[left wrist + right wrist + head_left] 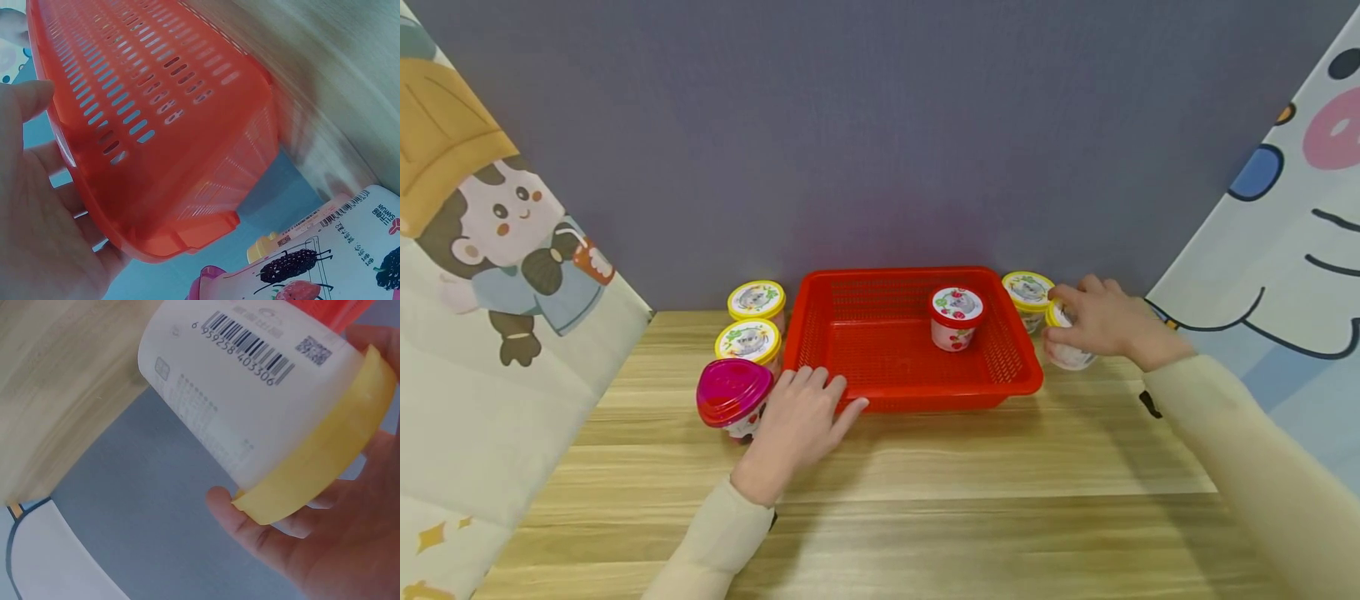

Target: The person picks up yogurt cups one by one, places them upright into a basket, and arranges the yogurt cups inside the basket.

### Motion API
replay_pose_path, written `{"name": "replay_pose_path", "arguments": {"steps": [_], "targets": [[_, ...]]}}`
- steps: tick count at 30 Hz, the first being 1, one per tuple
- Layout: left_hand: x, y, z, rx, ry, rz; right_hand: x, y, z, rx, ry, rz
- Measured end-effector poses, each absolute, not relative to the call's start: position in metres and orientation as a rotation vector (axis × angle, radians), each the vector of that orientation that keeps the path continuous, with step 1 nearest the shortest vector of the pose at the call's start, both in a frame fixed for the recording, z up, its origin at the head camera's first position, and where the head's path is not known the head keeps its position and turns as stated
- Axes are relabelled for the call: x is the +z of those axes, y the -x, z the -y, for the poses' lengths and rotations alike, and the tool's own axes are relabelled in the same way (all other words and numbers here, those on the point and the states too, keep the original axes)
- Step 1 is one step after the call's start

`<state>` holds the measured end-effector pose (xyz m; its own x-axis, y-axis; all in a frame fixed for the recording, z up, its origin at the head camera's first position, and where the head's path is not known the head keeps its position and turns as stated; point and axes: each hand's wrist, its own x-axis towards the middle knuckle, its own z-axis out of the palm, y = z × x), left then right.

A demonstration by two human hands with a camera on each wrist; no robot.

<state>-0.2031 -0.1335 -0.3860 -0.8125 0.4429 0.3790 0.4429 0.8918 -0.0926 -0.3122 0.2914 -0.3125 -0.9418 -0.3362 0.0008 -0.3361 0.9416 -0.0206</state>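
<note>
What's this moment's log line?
Right hand: grips yellow-lidded cup | Left hand: touches red perforated basket, near-left corner | In basket: red-lidded cup

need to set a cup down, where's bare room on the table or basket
The tabletop is bare in front of the basket, between the sleeves. Inside it, there's room left of the red-lidded cup. It's crowded left of the basket with three cups, and right of it, where the right hand grips one of two yellow-lidded cups.

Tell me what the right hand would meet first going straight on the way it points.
Likely the other yellow-lidded cup between the right hand and the red basket, though depth is unclear.
</note>
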Motion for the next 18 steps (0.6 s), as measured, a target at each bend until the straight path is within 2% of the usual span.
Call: {"name": "replay_pose_path", "arguments": {"steps": [18], "targets": [[-0.388,0.203,0.134,-0.012,0.659,2.633,-0.283,0.307,-0.277,0.042,0.568,-3.103]]}}
